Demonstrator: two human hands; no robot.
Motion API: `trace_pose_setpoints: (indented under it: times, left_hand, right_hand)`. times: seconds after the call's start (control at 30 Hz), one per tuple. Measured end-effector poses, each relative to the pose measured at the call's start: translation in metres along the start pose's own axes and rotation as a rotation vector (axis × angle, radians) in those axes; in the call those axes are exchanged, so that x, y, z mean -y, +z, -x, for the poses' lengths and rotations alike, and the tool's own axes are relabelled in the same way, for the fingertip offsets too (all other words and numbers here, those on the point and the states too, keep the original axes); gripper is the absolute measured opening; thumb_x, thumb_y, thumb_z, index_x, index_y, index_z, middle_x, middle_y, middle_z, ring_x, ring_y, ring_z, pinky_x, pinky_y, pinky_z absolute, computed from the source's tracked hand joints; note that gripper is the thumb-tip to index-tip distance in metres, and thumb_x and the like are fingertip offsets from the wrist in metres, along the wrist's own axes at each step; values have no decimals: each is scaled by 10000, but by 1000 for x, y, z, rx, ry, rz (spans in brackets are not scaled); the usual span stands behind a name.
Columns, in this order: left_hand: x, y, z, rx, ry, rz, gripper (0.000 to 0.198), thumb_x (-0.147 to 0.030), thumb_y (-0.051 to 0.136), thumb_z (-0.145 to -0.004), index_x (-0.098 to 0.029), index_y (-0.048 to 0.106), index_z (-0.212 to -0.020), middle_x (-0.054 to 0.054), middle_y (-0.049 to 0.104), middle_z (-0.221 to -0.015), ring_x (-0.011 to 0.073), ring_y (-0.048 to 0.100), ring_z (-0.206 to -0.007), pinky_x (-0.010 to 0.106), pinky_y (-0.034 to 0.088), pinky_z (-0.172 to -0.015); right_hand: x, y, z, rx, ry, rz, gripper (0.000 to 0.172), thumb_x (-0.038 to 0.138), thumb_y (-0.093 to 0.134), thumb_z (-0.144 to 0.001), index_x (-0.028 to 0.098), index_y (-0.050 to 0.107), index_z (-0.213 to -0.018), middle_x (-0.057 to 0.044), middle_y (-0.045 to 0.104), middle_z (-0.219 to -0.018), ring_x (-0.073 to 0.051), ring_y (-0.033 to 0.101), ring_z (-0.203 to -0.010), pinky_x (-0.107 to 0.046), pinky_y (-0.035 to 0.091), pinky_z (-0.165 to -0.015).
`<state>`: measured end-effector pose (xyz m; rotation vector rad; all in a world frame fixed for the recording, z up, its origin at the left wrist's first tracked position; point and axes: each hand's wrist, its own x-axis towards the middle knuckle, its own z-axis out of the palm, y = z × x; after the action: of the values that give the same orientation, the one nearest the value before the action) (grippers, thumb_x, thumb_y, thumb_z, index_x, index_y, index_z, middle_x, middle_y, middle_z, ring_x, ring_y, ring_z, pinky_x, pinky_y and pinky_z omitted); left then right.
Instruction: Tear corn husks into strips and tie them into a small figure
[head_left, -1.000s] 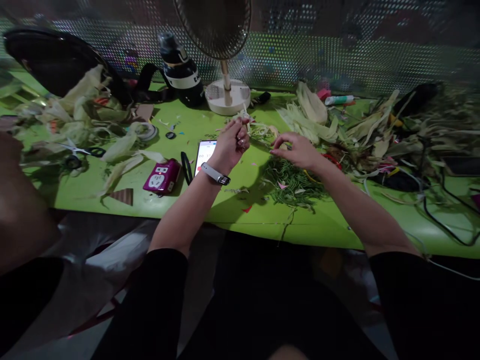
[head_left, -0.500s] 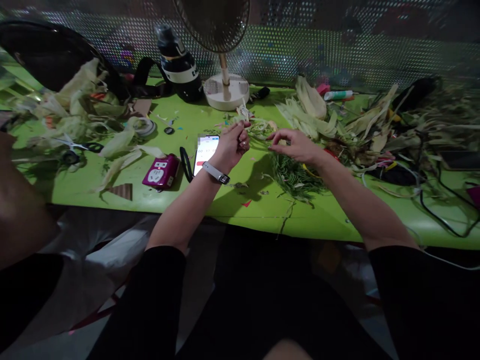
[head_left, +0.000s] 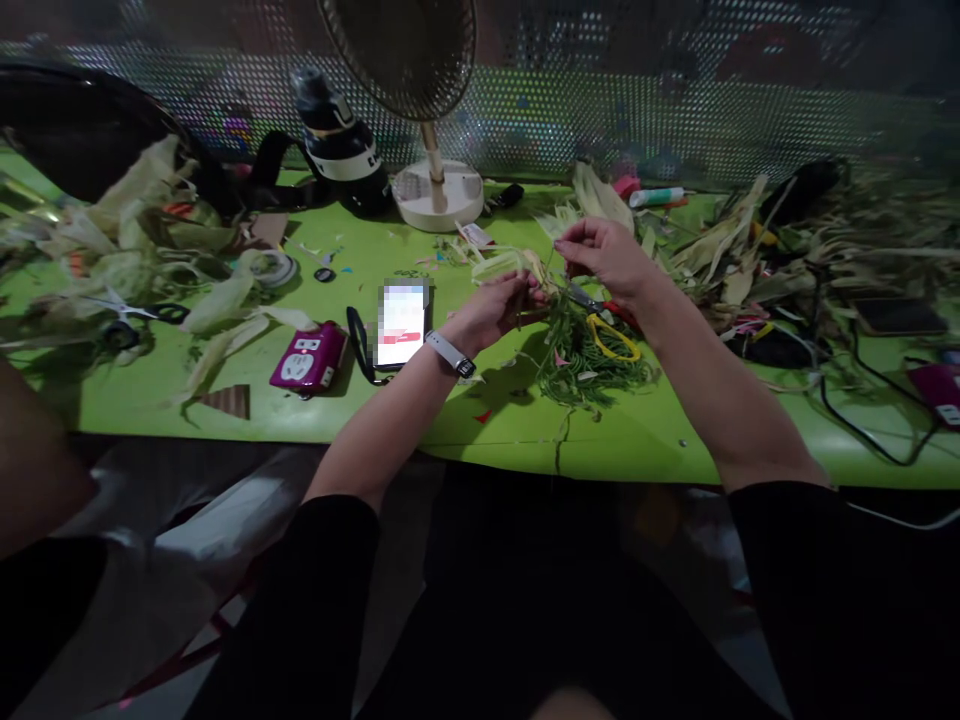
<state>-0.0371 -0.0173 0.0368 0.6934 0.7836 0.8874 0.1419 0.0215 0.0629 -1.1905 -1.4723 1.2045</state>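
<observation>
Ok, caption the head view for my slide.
Left hand and right hand near yellow-handled scissors on tangled green strands.

Tangled heap of stringy greenery [head_left: 586,376], loose on the table [head_left: 645,445], pale husk strips [head_left: 499,264] just beyond

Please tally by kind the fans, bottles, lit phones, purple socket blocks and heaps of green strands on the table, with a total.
Fan: 1
Bottle: 1
Lit phone: 1
Purple socket block: 2
Green strand heap: 1
Total: 6
</observation>
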Motion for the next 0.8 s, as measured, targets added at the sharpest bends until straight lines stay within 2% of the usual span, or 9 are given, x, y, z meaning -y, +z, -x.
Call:
trace_pose_setpoints:
  times: [0.1, 0.2, 0.3, 0.37, 0.43, 0.53, 0.6, 0.67, 0.8]
  left_hand:
    - [-3, -6, 4, -9, 19, -4, 273, -197, 527, -1004, -162, 589, -741, -61, 505, -532, 54, 518, -483, 224, 573, -699]
    - [-6, -14, 8, -22, 46, -32, 274, -178, 544, -996, -147, 609, -731, -84, 410, -505, 36, 409, -430, 192, 536, -617]
    - [-9, -21, 11, -31, 60, -58, 291, -172, 537, -996, -145, 621, -718, -78, 397, -509, 35, 397, -433, 170, 510, -573]
    - [-10, -26, 13, -36, 59, -77, 293, -171, 540, -993, -145, 629, -715, -75, 398, -511, 36, 399, -433, 167, 514, -569]
    - [-10, -29, 14, -2, 32, -117, 271, -188, 572, -982, -141, 649, -727, -77, 398, -512, 37, 399, -430, 178, 534, -585]
    - [-6, -32, 14, 156, -71, -207, 219, -220, 636, -952, -120, 691, -766, -82, 400, -507, 33, 388, -427, 221, 583, -645]
    - [-5, -32, 13, 213, -104, -235, 200, -235, 658, -940, -111, 706, -791, -83, 405, -504, 32, 393, -432, 242, 605, -688]
    - [-7, -32, 12, 165, -64, -220, 194, -238, 667, -936, -119, 694, -784, -82, 416, -507, 31, 409, -440, 235, 608, -709]
    - [-23, -26, 14, 26, 49, -153, 232, -220, 687, -920, -148, 618, -711, -81, 431, -517, 29, 419, -442, 206, 594, -676]
  right_hand:
    - [-3, -8, 8, 11, 100, -109, 237, 255, 813, -787, 209, 582, -812, 57, 517, -647, -76, 495, -570, -258, 539, -615]
    - [-7, -19, 17, 41, 157, -212, 207, 243, 778, -800, 219, 579, -850, 89, 423, -586, -62, 406, -498, -246, 518, -581]
    - [-14, -30, 23, 21, 130, -233, 205, 260, 761, -806, 231, 572, -880, 113, 328, -548, -58, 279, -449, -210, 389, -468]
    - [-20, -37, 26, 0, 104, -225, 228, 290, 768, -802, 232, 569, -897, 119, 308, -539, -59, 250, -440, -208, 308, -434]
    - [-25, -42, 27, -1, 103, -222, 258, 315, 783, -785, 225, 569, -895, 121, 322, -526, -56, 258, -434, -208, 270, -428]
    - [-32, -43, 28, -22, 117, -237, 293, 326, 813, -748, 215, 567, -862, 122, 358, -508, -46, 264, -422, -199, 247, -428]
    - [-35, -43, 27, -47, 115, -239, 314, 337, 829, -732, 212, 566, -848, 122, 379, -514, -41, 267, -418, -198, 246, -429]
    - [-36, -41, 28, -29, 132, -217, 326, 351, 840, -715, 207, 579, -848, 116, 404, -533, -45, 307, -429, -206, 287, -445]
    - [-37, -43, 36, 3, 148, -89, 286, 373, 792, -736, 195, 617, -876, 44, 584, -665, -106, 541, -592, -262, 471, -615]
